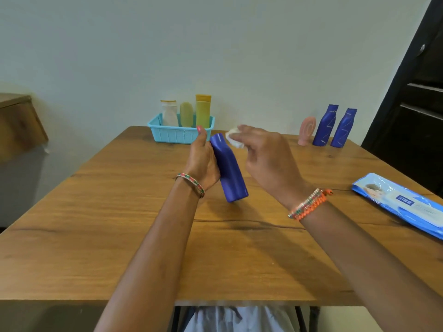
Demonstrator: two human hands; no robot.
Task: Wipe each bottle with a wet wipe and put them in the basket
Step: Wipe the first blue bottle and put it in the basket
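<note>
- The blue bottle (229, 167) is held off the wooden table (119, 212), tilted, cap end away from the person and base toward them.
- The left hand (203, 161) grips the bottle along its left side, thumb raised by the neck.
- The right hand (266, 154) pinches a crumpled white wet wipe (233, 138) at its fingertips, at or just beside the bottle's cap end; contact cannot be confirmed.
- Step in hand, by judgement: wiping this bottle, at its upper part.
- Next move calls for drawing the wipe down the body while the left hand turns the bottle, then setting it in the basket.
- Beyond the grip and slightly left, near the wall, stands the light blue basket (178, 135), already holding a white bottle (169, 113), a pale green bottle (186, 115) and a yellow tube (203, 111); space for another looks tight.
- Far right of the grip, by the wall, stand a pink bottle (306, 131) and two blue bottles (325, 125) (343, 128), apparently awaiting wiping.
- Right of the grip, at the table edge, lies the wet wipe pack (405, 204), well apart.
- Nothing lies between the grip and the basket.
</note>
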